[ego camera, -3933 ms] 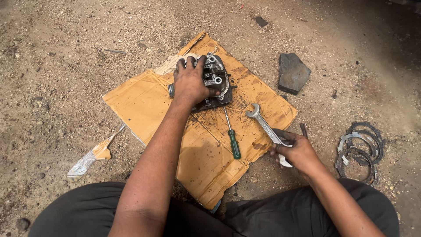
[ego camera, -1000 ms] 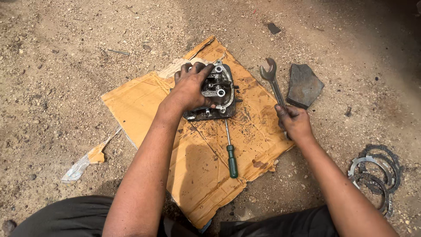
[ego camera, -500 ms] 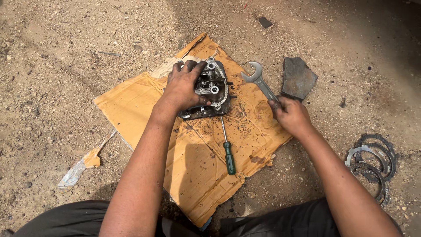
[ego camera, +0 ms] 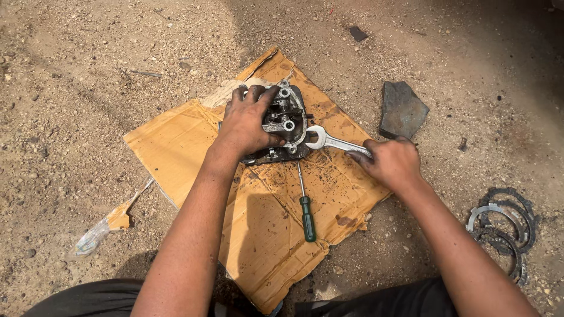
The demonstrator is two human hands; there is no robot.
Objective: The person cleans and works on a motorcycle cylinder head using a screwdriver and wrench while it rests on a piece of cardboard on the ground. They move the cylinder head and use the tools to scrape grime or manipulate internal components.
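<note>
Pressing down on a dark metal engine part (ego camera: 284, 126), the left hand (ego camera: 247, 126) lies flat across it with its fingers (ego camera: 254, 95) spread over the far edge and the thumb against the near right side. The part sits on a sheet of brown cardboard (ego camera: 176, 158) laid on the gravelly ground (ego camera: 88, 70). The right hand (ego camera: 392, 161) has its fingers curled tight around the handle of a silver open-ended wrench (ego camera: 329, 141). The wrench's long axis runs left to right, slightly tilted, and its open head points left, touching the part's right edge. A green-handled screwdriver (ego camera: 305, 208) lies on the cardboard below the part, its shaft pointing away from the person. A flat dark stone (ego camera: 402, 108) lies right of the cardboard, and metal rings (ego camera: 505, 226) rest further right.
</note>
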